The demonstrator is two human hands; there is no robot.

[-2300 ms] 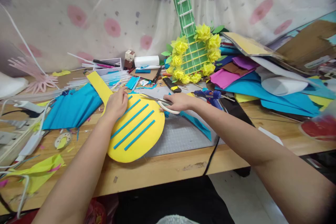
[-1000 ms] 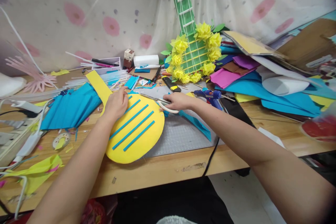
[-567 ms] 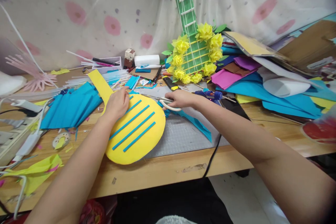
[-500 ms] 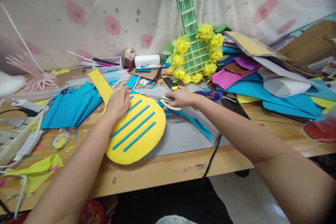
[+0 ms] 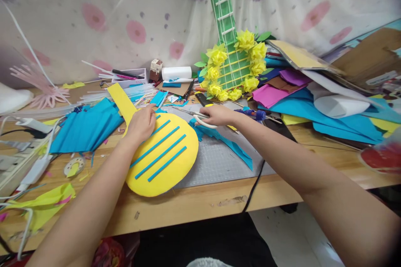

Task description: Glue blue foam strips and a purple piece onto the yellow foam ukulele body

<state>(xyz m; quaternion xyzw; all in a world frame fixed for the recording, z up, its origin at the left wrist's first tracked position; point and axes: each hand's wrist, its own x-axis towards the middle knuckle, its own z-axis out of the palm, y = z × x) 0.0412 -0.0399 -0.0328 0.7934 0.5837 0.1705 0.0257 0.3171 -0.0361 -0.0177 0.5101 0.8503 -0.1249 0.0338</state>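
My left hand (image 5: 142, 123), nearly closed, is gripping a yellow, card-like guitar-shaped cutout (image 5: 166, 158) over a grey gridded mat (image 5: 219, 154); my right hand (image 5: 218, 115), curled round white-handled metal scissors (image 5: 194, 115), is edging away, seemingly between snips.

no readable lettering, a white label (image 5: 381, 78) on brown cardboard (image 5: 365, 56) far right of the right fingers (image 5: 207, 111), too blurred, marks on a small box (image 5: 156, 70) beyond the left fingers (image 5: 150, 117), too tiny
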